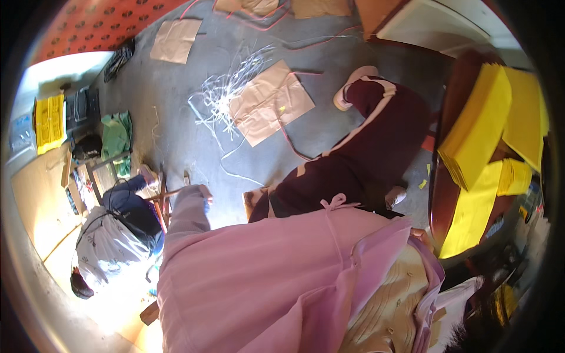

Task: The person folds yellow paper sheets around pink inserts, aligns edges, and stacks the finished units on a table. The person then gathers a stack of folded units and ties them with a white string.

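My left hand (206, 194) shows only in part, past the end of a light sleeve left of my lap. Its fingers are too small and hidden to read. At the right edge of my pink jacket (253, 265), a bit of my right hand (421, 237) shows beside the fabric; the rest is covered. Whether it grips the jacket, I cannot tell. The jacket hangs partly open over a beige knitted cardigan (391, 300). My leg in dark maroon trousers (376, 141) with a pale stripe stretches out ahead, ending in a light shoe (353, 85).
On the floor ahead lie a brown paper bag (273, 101), tangled white strips (229, 88) and another brown paper piece (176, 40). Folded yellow sheets (477, 129) cover a dark red table at right. At left, another person (115, 235) sits near a yellow stack (50, 123) and green cloth (116, 135).
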`<state>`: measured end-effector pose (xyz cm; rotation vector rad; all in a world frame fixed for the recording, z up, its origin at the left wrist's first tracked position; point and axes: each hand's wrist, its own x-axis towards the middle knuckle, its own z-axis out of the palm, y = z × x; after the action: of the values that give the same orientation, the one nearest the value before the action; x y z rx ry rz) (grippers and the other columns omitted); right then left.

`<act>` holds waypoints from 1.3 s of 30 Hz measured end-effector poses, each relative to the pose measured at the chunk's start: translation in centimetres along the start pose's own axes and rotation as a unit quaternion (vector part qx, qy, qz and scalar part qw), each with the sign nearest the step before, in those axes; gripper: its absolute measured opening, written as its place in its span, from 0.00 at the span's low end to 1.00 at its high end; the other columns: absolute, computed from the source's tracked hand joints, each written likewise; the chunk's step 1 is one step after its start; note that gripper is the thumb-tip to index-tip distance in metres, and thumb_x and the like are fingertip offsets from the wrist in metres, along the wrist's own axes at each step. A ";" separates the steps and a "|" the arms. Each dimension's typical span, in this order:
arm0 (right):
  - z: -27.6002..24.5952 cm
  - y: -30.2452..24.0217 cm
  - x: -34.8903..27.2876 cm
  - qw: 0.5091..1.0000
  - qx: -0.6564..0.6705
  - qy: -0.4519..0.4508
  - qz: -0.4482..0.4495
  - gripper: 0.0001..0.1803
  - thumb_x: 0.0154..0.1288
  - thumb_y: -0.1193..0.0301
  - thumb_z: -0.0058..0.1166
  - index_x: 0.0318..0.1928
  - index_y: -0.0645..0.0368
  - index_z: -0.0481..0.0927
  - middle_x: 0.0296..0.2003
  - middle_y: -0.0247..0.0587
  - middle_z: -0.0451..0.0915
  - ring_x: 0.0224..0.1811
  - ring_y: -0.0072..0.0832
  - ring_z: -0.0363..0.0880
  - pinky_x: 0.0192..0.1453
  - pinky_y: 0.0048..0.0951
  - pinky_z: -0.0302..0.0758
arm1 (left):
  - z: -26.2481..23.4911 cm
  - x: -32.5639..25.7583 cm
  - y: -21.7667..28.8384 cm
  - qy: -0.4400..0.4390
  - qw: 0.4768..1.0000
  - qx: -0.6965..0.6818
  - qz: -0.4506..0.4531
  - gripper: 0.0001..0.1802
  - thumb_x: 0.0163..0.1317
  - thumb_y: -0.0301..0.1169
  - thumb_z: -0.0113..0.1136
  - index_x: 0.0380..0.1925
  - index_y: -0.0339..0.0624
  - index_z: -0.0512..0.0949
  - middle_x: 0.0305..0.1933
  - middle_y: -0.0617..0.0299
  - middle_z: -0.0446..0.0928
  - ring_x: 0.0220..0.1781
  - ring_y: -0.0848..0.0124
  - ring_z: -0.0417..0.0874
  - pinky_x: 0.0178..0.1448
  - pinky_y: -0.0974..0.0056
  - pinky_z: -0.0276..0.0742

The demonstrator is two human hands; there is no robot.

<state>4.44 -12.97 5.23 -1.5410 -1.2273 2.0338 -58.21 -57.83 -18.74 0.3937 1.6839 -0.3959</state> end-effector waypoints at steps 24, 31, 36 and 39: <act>0.4 -2.0 11.1 0.902 -0.360 -0.112 0.212 0.12 0.71 0.75 0.64 0.52 0.61 0.81 0.37 0.37 0.83 0.38 0.24 0.81 0.44 0.27 0.77 | 10.9 15.2 17.8 0.281 0.930 -0.236 0.037 0.29 0.70 0.35 0.63 0.70 0.44 0.75 0.74 0.37 0.72 0.77 0.47 0.71 0.79 0.51 0.69; 0.9 -2.2 12.9 0.870 -0.411 -0.130 0.242 0.13 0.70 0.75 0.65 0.52 0.62 0.81 0.38 0.38 0.84 0.39 0.26 0.81 0.45 0.27 0.78 | 5.2 21.8 19.6 0.363 0.877 -0.312 0.027 0.27 0.69 0.34 0.62 0.67 0.39 0.79 0.86 0.34 0.48 0.82 0.42 0.63 0.84 0.52 0.61; 1.3 -2.5 14.1 0.857 -0.429 -0.128 0.253 0.13 0.69 0.76 0.66 0.53 0.62 0.81 0.39 0.39 0.84 0.40 0.27 0.82 0.46 0.28 0.78 | 4.6 27.5 18.7 0.277 0.929 -0.243 0.036 0.23 0.70 0.35 0.58 0.61 0.37 0.81 0.81 0.33 0.55 0.82 0.40 0.63 0.85 0.48 0.56; 1.5 -2.8 14.5 0.853 -0.438 -0.125 0.255 0.14 0.69 0.76 0.66 0.53 0.62 0.82 0.39 0.40 0.84 0.40 0.27 0.82 0.46 0.28 0.78 | 4.9 30.4 17.5 0.310 0.946 0.020 0.086 0.17 0.70 0.33 0.55 0.52 0.35 0.84 0.75 0.37 0.67 0.79 0.37 0.66 0.87 0.42 0.50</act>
<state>-2.96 -2.13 -1.68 -2.2254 -2.2748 2.1337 -50.02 -43.64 -50.18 0.7466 2.2315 -0.1799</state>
